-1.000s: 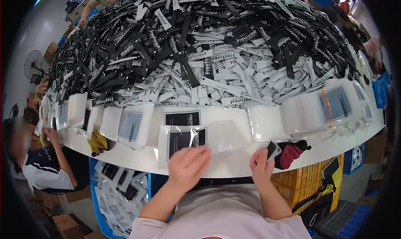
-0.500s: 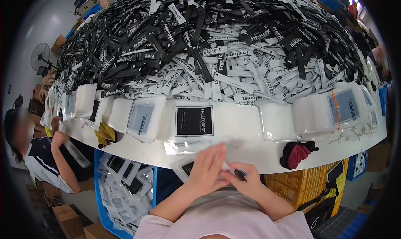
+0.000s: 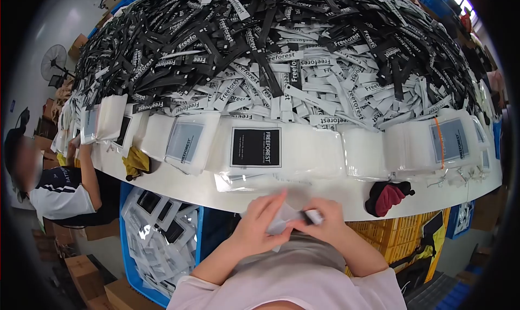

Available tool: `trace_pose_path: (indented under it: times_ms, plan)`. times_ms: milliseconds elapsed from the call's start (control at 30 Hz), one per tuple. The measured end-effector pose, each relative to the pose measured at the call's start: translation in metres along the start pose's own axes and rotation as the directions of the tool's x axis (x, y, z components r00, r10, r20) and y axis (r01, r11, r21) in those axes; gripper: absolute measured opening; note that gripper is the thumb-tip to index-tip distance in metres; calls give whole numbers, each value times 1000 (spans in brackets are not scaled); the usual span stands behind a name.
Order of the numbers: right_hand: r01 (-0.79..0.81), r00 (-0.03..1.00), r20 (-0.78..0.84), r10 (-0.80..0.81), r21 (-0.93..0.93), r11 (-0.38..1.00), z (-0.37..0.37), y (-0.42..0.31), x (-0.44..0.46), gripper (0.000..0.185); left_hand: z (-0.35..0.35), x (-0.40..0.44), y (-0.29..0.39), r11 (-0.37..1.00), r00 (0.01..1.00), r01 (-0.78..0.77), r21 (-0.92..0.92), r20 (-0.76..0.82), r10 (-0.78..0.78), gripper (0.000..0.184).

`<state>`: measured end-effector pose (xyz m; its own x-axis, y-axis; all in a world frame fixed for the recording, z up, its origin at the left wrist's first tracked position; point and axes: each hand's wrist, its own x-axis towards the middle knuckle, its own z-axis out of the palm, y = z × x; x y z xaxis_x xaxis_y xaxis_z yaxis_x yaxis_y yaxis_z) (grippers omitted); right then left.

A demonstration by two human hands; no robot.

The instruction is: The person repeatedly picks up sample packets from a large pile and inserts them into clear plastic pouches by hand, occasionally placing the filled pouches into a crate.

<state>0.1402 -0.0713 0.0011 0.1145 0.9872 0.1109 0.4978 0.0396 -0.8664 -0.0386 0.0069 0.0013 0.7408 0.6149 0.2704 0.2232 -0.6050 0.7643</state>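
Close to my body, past the table's front edge, my left hand (image 3: 261, 223) grips a clear plastic bag (image 3: 282, 219) between thumb and fingers. Beside it on the right, my right hand (image 3: 323, 221) is closed on a small black-and-white packet (image 3: 312, 217), its end at the bag. Part of the bag is hidden by my fingers. Beyond my hands lies a stack of clear bags (image 3: 311, 150) with a black FREEFOREST panel (image 3: 256, 147) facing up. A large heap of black and white Freeforest sticks (image 3: 281, 55) covers the table behind.
More bag stacks (image 3: 187, 142) line the white table (image 3: 216, 199). A yellow cloth bundle (image 3: 136, 162) and a red-black one (image 3: 388, 198) lie near the edge. Below are a blue bin (image 3: 125, 239) of filled bags and a yellow crate (image 3: 379, 235). Another person (image 3: 65, 193) works at the left.
Since a second ago, my left hand has brought a bag off the stack toward my body, and my right hand has moved left with the packet to meet it. The camera view has shifted slightly.
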Motion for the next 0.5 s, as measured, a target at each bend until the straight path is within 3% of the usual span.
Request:
trace_pose_path:
  times_ms: [33, 100, 167, 200, 233, 300, 367, 433, 467, 500]
  plan:
    - [60, 992, -126, -21, 310, 949, -3, 0, 2, 32, 0, 0, 0, 999, 999, 9, 31, -42, -8, 79]
    - [259, 931, -360, 67, 778, 572, -10, -4, 10, 36, 0, 7, 2, 981, 999, 23, 194, -36, -16, 88]
    - [385, 830, -493, 260, 845, 371, -13, -38, 32, 39, 5, 11, 5, 967, 995, 5, 254, -100, 21, 96]
    - [296, 869, -409, 278, 881, 370, -10, -43, 32, 37, 12, 12, 6, 972, 985, -18, 233, -163, 58, 99]
    - [155, 964, -246, 101, 829, 538, -9, -44, 31, 36, 18, 13, 7, 976, 970, -42, 213, -224, 90, 102]
    - [37, 998, 14, -57, 608, 793, -1, -37, 22, 35, 22, 15, 1, 952, 961, -72, 298, -233, 146, 108]
    - [40, 993, 64, -103, 628, 777, -11, -40, 23, 27, 21, 15, -6, 948, 967, -75, 310, -211, 145, 111]
    - [10, 994, 82, -70, 576, 817, -16, -39, 26, 29, 19, 14, -1, 975, 956, -110, 195, -249, 158, 112]
    - [18, 982, 160, -95, 428, 904, -14, -35, 28, 36, 19, 14, 2, 982, 950, -130, 135, -269, 162, 113]
    - [20, 996, 70, -59, 460, 888, -10, -38, 27, 38, 19, 15, 3, 981, 955, -125, 149, -250, 160, 113]
